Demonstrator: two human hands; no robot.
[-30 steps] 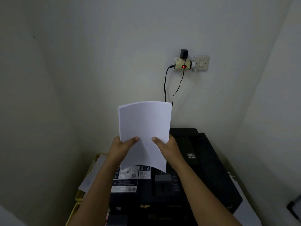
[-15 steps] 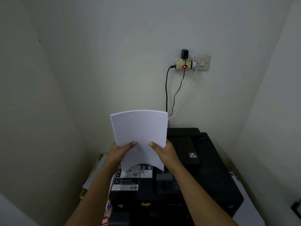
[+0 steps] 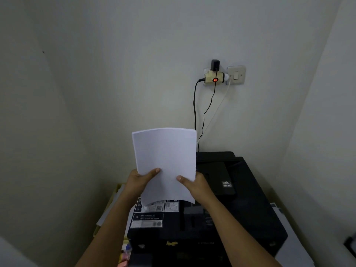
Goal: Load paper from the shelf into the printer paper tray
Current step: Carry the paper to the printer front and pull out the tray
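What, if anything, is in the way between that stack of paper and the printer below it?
Nothing visible blocks it. The paper stack is held upright in both hands, left hand and right hand, its lower edge hanging just above the black printer. The tray slot itself is not clearly visible from this view.

I see open air above the black printer [image 3: 240, 199]; hanging cables [image 3: 195, 112] crowd the wall behind it.

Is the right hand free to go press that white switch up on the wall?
Probably not yet: the right hand and left hand both grip the paper stack, low beneath the wall switch.
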